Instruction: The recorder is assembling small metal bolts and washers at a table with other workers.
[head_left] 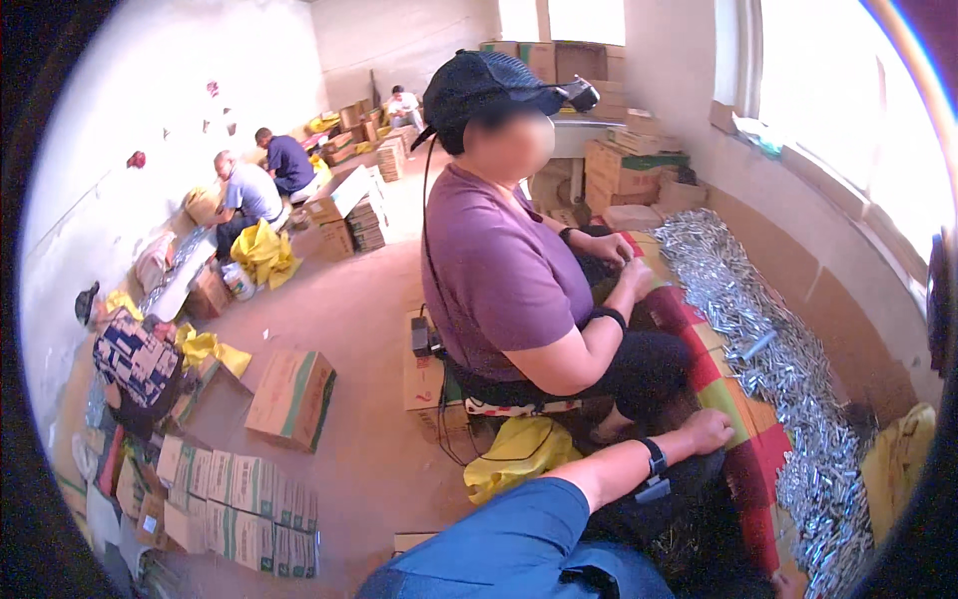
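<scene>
My left hand (709,430) is curled closed at the near edge of a work surface covered with red and yellow-green cloth (743,469). Whatever its fingers may hold is hidden. A dark band with a small device circles that wrist, below my blue sleeve. Of my right hand (789,582), only a small part shows at the bottom edge, beside the cloth; its fingers cannot be made out. Beyond the cloth lies a long heap of small, shiny, silver metal pieces (788,374), with a bluish cylinder (758,345) on top.
Close on my left sits a co-worker (509,270) in purple, both hands together over the cloth. Yellow sacks (524,454) lie by the seat and at the heap's right (896,464). Stacked cartons (239,499) and a larger box (291,399) stand on the floor. Several people work along the far wall.
</scene>
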Demonstrator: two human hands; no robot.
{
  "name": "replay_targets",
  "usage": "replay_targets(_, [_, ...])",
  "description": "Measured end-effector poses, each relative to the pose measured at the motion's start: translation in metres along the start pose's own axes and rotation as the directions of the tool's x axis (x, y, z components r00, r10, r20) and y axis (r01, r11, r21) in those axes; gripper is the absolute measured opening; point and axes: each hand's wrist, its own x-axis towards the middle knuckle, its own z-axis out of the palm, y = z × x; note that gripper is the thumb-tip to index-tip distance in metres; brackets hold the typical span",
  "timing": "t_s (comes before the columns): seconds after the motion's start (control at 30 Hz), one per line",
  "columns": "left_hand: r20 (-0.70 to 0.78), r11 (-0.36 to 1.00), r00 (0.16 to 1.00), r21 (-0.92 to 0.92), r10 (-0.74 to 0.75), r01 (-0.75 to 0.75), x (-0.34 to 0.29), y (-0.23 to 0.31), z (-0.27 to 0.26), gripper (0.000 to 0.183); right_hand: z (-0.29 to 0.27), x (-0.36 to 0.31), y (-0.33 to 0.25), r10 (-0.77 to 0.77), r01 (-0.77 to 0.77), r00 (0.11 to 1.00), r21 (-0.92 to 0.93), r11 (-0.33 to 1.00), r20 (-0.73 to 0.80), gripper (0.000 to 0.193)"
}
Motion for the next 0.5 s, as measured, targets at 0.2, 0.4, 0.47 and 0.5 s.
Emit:
replay_targets(0.2, [0.011,1.0,1.0,-0.031,0.005,-0.004,-0.01,0.011,-0.009,0.031,-0.006,0.002,-0.024,0.024,-0.024,1.0,-0.051,0.998,0.008,0.027])
replay_targets(0.4, [-0.002,1.0,1.0,-0.024,-0.005,0.005,-0.013,0.005,-0.019,0.031,-0.008,0.01,-0.037,0.045,-0.044,0.999,-0.087,0.995,0.015,0.026])
replay_targets(0.47, [0.0,1.0,1.0,-0.016,0.016,-0.016,-0.012,0.003,-0.02,0.031,-0.013,0.012,-0.039,0.048,-0.046,0.999,-0.099,0.994,0.018,0.026])
replay_targets(0.5, [-0.003,1.0,1.0,-0.018,0.014,-0.014,-0.012,0.002,-0.021,0.031,-0.012,0.014,-0.042,0.047,-0.045,0.999,-0.101,0.994,0.017,0.025])
